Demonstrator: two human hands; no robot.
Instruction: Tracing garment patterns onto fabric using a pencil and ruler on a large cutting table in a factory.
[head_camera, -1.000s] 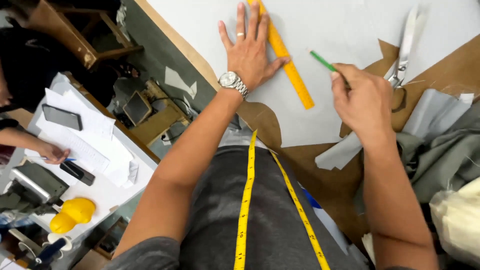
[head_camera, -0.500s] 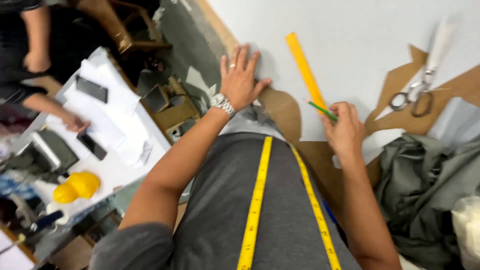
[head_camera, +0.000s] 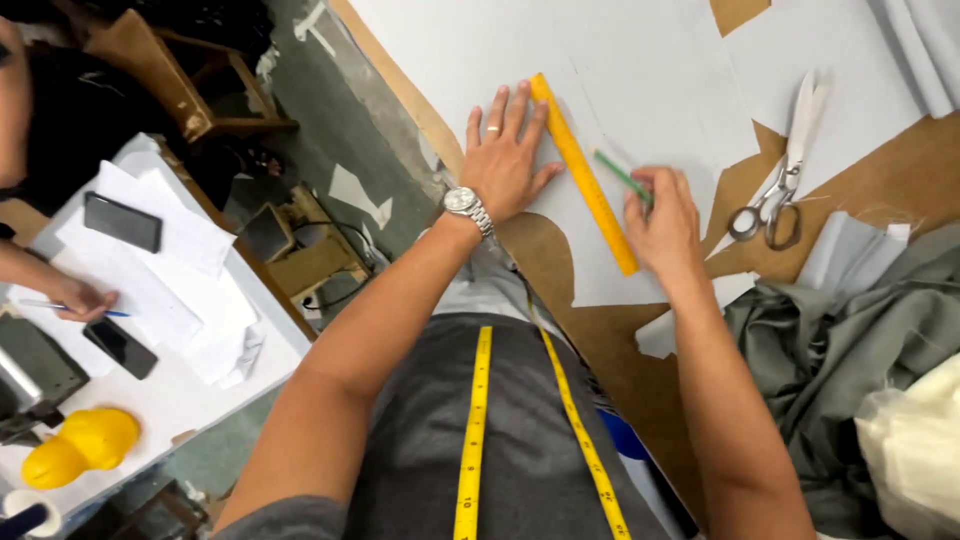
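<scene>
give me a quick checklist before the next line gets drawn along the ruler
1. Left hand flat, its fingers against the long yellow ruler: ok.
2. Right hand gripping the thin green pencil: ok.
3. Pencil tip against the ruler edge: cannot tell, tip too small to see.
4. Ruler lying wholly on the pale grey paper sheet: ok.
5. Silver metal scissors clear of the ruler: ok, lying apart to the right.
6. Crumpled grey-green fabric off the ruler: ok.

Grey-green floor (head_camera: 330, 130) between benches. Brown cutting table (head_camera: 930, 160) at right. White side table (head_camera: 200, 390) at left. Wooden stool (head_camera: 190, 80) at top left. Even overhead light, soft shadows.
</scene>
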